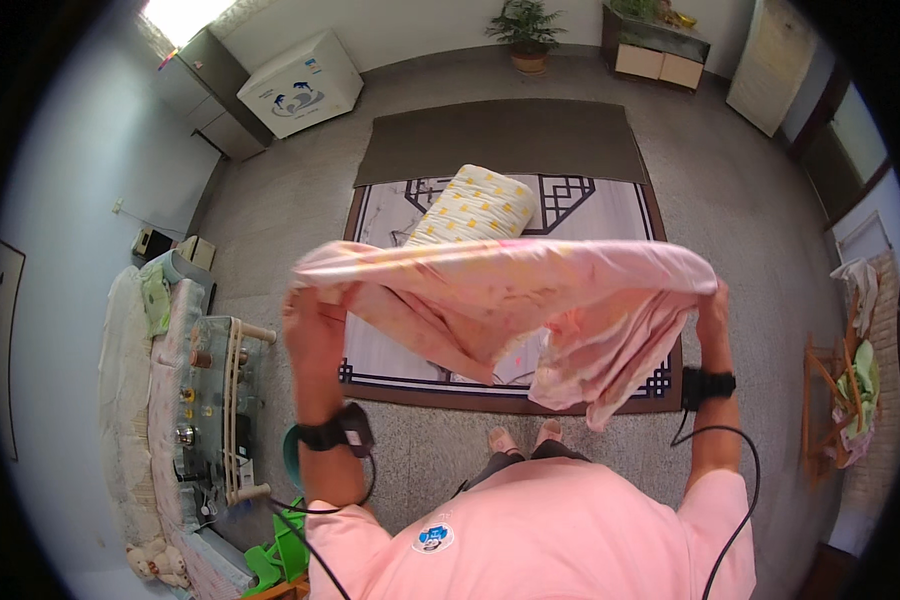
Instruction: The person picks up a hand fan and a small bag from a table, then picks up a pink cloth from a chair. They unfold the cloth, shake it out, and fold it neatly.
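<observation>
A pink patterned cloth (510, 285) is stretched in the air between my two hands, its lower folds hanging loose. My left hand (311, 315) grips its left end, with the fingers partly hidden by fabric. At the opposite end, my right hand (712, 300) holds the cloth's corner. Beyond the cloth, a folded white quilted pad with yellow squares (480, 206) lies on a marble-patterned rug (607, 217); the cloth hides its near edge. Each wrist wears a black strap with a cable.
A dark mat (502, 139) covers the rug's far part. To the left stand a glass-topped table (217, 405), a covered sofa (169, 390) and green plastic stools (289, 544). A wooden chair (821, 405) with cloths is at right. A white chest freezer (300, 86) stands farther back.
</observation>
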A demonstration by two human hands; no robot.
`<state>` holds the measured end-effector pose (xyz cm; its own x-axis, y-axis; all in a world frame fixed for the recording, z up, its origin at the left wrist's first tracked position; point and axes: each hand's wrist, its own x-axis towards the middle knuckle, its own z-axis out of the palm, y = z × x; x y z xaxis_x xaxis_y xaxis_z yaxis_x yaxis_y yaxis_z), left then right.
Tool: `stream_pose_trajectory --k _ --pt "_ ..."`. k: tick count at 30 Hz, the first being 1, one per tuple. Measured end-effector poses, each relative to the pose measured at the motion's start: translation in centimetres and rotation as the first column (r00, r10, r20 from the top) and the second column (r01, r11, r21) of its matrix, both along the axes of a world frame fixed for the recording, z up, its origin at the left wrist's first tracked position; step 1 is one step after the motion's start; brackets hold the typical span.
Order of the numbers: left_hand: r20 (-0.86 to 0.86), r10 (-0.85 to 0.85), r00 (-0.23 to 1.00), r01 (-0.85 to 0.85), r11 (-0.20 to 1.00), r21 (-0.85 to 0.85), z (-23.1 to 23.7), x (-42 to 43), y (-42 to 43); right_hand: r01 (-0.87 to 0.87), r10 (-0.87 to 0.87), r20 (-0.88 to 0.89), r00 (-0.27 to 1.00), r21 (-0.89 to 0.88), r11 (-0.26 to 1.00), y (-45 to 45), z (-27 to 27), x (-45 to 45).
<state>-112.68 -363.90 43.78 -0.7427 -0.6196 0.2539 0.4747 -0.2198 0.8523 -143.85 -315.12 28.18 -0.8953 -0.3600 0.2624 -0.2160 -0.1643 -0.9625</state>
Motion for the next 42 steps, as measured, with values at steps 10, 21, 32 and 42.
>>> stream_pose_trajectory --k 10,21,32,42 --pt "-0.216 0.385 0.897 -0.385 0.922 0.045 11.9 7.2 -1.4 0.152 0.270 -0.435 0.859 0.721 0.676 -3.2 0.2 4.5" --pt "-0.023 0.587 0.809 -0.586 0.803 -0.110 13.3 7.8 1.2 -0.603 0.606 0.409 0.682 0.783 0.151 -6.2 -16.3 15.2" --pt "0.023 0.725 0.688 -0.661 0.639 -0.394 14.3 10.9 -1.9 0.409 -0.098 -0.491 0.866 0.582 0.703 -5.7 -12.0 8.0" --pt "-0.203 0.723 0.661 -0.659 0.430 -0.617 21.8 15.2 -7.4 0.325 0.038 -0.508 0.861 0.606 0.726 -4.6 -3.1 1.3"
